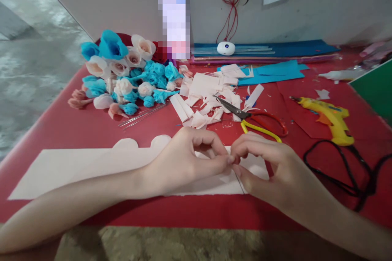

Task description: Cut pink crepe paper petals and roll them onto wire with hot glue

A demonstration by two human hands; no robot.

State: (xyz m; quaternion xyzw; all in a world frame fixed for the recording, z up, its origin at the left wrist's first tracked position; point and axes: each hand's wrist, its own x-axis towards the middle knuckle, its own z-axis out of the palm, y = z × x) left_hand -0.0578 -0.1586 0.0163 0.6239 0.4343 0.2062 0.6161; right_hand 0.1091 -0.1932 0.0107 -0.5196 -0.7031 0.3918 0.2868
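My left hand (186,161) and my right hand (272,167) meet fingertip to fingertip above a long pale paper strip (73,167). Both are closed in a pinch, thumb against forefinger. Whatever lies between the fingertips is too small and too covered to name. Below them, a thin dark line (240,182) crosses the paper; I cannot tell whether it is a wire or an edge. Two rounded pale paper pieces, one of them a petal shape (126,143), show at the strip's far edge. Scissors (234,109) with red and yellow handles lie just beyond my hands.
Blue, white and pink paper flowers (122,73) are heaped at the back left, near thin wires (143,115). Pale paper scraps (205,89) lie mid-table. Rightward are a yellow glue gun (332,118), its black cord (339,167) and a green board (375,89). Blue sheets (269,72) lie behind.
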